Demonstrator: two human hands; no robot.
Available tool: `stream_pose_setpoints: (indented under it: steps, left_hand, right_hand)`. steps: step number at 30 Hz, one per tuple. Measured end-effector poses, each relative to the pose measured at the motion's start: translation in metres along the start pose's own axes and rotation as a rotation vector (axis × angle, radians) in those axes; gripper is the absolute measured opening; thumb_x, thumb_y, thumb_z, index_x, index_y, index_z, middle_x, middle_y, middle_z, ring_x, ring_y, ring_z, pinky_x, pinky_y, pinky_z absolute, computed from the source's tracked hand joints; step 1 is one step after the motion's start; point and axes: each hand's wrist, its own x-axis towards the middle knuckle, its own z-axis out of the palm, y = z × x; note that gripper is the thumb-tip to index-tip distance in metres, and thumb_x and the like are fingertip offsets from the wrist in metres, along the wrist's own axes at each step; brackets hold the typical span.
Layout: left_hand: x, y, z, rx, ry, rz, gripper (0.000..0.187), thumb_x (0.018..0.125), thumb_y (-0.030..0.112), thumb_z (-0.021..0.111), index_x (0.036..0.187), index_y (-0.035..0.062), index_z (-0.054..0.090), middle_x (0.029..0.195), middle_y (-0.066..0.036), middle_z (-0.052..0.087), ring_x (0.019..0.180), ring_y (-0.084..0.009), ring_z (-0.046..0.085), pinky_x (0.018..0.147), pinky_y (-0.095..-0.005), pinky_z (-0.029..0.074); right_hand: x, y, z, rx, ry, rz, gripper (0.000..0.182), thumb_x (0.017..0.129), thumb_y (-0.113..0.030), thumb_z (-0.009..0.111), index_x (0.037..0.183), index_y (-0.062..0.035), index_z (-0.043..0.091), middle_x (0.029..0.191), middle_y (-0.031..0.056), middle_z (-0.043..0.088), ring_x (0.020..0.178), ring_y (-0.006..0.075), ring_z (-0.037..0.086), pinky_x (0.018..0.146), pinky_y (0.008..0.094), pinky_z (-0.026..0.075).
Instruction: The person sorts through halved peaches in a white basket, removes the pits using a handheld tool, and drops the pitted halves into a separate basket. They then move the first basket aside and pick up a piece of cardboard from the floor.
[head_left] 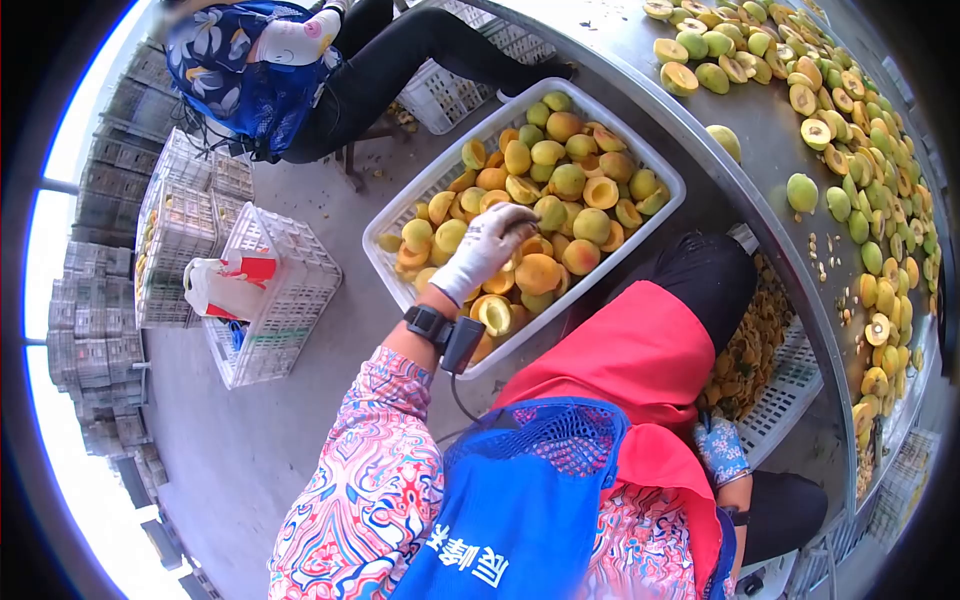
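Note:
My left hand [492,245], in a white glove with darkened fingertips, reaches over a white plastic crate [668,190]. Its fingers are curled together; whether anything is between them is hidden. Beneath and around it lie yellow and green stone fruit [538,272], like apricots or peaches, many halved with hollow centres. My right hand [720,450], in a blue flowered glove, hangs low beside the red apron [620,350], close to a lower crate [785,395] of yellow fruit scraps. The apron and the angle hide its fingers.
On the right, a metal table [740,170] carries many cut and whole fruits [850,110] and loose pits. Another person [300,90] sits at the upper left. A white crate with a bag [230,285] stands left, before stacked crates [95,330].

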Motion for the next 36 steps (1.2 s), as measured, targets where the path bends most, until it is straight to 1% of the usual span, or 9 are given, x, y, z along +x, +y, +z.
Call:
stream_pose_setpoints:
  steps: [5, 8, 11, 16, 21, 29, 33, 35, 36]
  left_hand:
    - [-0.027, -0.023, -0.037, 0.321, -0.084, -0.024, 0.024, 0.087, 0.018, 0.065, 0.106, 0.0039, 0.065, 0.102, -0.014, 0.064, 0.096, -0.0294, 0.063, 0.083, -0.0372, 0.05]
    - [-0.047, -0.011, -0.042, 0.591, 0.092, -0.212, 0.042, 0.081, 0.034, 0.068, 0.114, 0.008, 0.061, 0.108, -0.017, 0.061, 0.101, -0.0361, 0.059, 0.089, -0.0441, 0.046]
    - [-0.075, -0.028, -0.039, 0.637, -0.025, -0.383, 0.043, 0.08, 0.033, 0.069, 0.115, 0.0088, 0.06, 0.11, -0.017, 0.06, 0.105, -0.0372, 0.057, 0.09, -0.0448, 0.045]
    - [-0.085, -0.043, -0.037, 0.644, 0.193, -0.176, 0.042, 0.074, 0.023, 0.07, 0.112, 0.0094, 0.057, 0.104, -0.014, 0.058, 0.1, -0.0353, 0.053, 0.085, -0.0469, 0.046]
    - [-0.084, -0.006, -0.016, 0.799, 0.137, -0.027, 0.045, 0.079, 0.029, 0.07, 0.119, 0.012, 0.057, 0.112, -0.013, 0.056, 0.101, -0.0356, 0.054, 0.083, -0.0439, 0.049]
    - [-0.091, -0.025, -0.009, 0.445, 0.031, 0.064, 0.018, 0.08, 0.012, 0.065, 0.098, 0.0113, 0.068, 0.11, -0.013, 0.06, 0.104, -0.0358, 0.055, 0.085, -0.0421, 0.049]
    - [-0.09, 0.009, -0.006, 0.448, -0.018, 0.101, 0.036, 0.08, 0.023, 0.068, 0.114, 0.0136, 0.063, 0.109, -0.011, 0.06, 0.101, -0.0333, 0.058, 0.084, -0.0423, 0.049]
    - [-0.101, 0.021, -0.001, 0.467, -0.367, -0.07, 0.05, 0.077, 0.029, 0.072, 0.123, 0.0149, 0.058, 0.116, -0.011, 0.057, 0.103, -0.0324, 0.059, 0.085, -0.0423, 0.05]
    - [-0.106, 0.02, 0.002, 0.496, -0.347, -0.051, 0.049, 0.077, 0.029, 0.072, 0.122, 0.0149, 0.059, 0.117, -0.011, 0.057, 0.102, -0.0323, 0.059, 0.084, -0.0421, 0.05]
  right_hand:
    - [-0.001, 0.0, 0.0, 0.056, -0.019, -0.012, 0.028, 0.087, -0.022, 0.052, 0.101, 0.0016, 0.058, 0.091, 0.0284, 0.06, 0.086, 0.0425, 0.057, 0.073, 0.0494, 0.047]
    - [-0.001, 0.002, 0.001, 0.08, -0.036, -0.005, 0.023, 0.088, -0.019, 0.05, 0.097, -0.0006, 0.059, 0.087, 0.0254, 0.06, 0.079, 0.039, 0.058, 0.067, 0.0474, 0.047]
    - [-0.003, 0.005, 0.001, 0.119, -0.054, -0.003, 0.019, 0.089, -0.016, 0.047, 0.093, -0.0028, 0.06, 0.082, 0.0224, 0.06, 0.073, 0.0354, 0.059, 0.062, 0.0455, 0.048]
    - [-0.002, 0.005, 0.007, 0.218, -0.104, 0.018, 0.018, 0.09, -0.011, 0.044, 0.087, -0.0066, 0.061, 0.075, 0.0174, 0.06, 0.062, 0.0295, 0.06, 0.052, 0.0422, 0.048]
    - [0.005, 0.014, 0.011, 0.206, -0.103, -0.012, 0.026, 0.095, -0.02, 0.041, 0.086, -0.004, 0.059, 0.078, 0.0223, 0.06, 0.066, 0.0367, 0.06, 0.056, 0.0466, 0.049]
    - [0.004, 0.016, 0.012, 0.099, -0.047, -0.009, 0.026, 0.091, -0.023, 0.047, 0.095, -0.0002, 0.058, 0.087, 0.0271, 0.06, 0.079, 0.0416, 0.059, 0.067, 0.0493, 0.048]
    - [0.004, 0.019, 0.012, 0.058, -0.029, -0.018, 0.029, 0.088, -0.024, 0.05, 0.099, 0.0016, 0.057, 0.091, 0.0295, 0.06, 0.085, 0.0441, 0.058, 0.072, 0.0506, 0.047]
    - [0.006, 0.021, 0.013, 0.044, -0.025, -0.02, 0.031, 0.087, -0.025, 0.052, 0.101, 0.0026, 0.057, 0.093, 0.0307, 0.06, 0.089, 0.0453, 0.057, 0.075, 0.0513, 0.047]
    - [0.008, 0.022, 0.014, 0.036, -0.02, -0.025, 0.033, 0.087, -0.025, 0.053, 0.102, 0.0031, 0.057, 0.094, 0.0313, 0.06, 0.09, 0.046, 0.057, 0.076, 0.0516, 0.047]
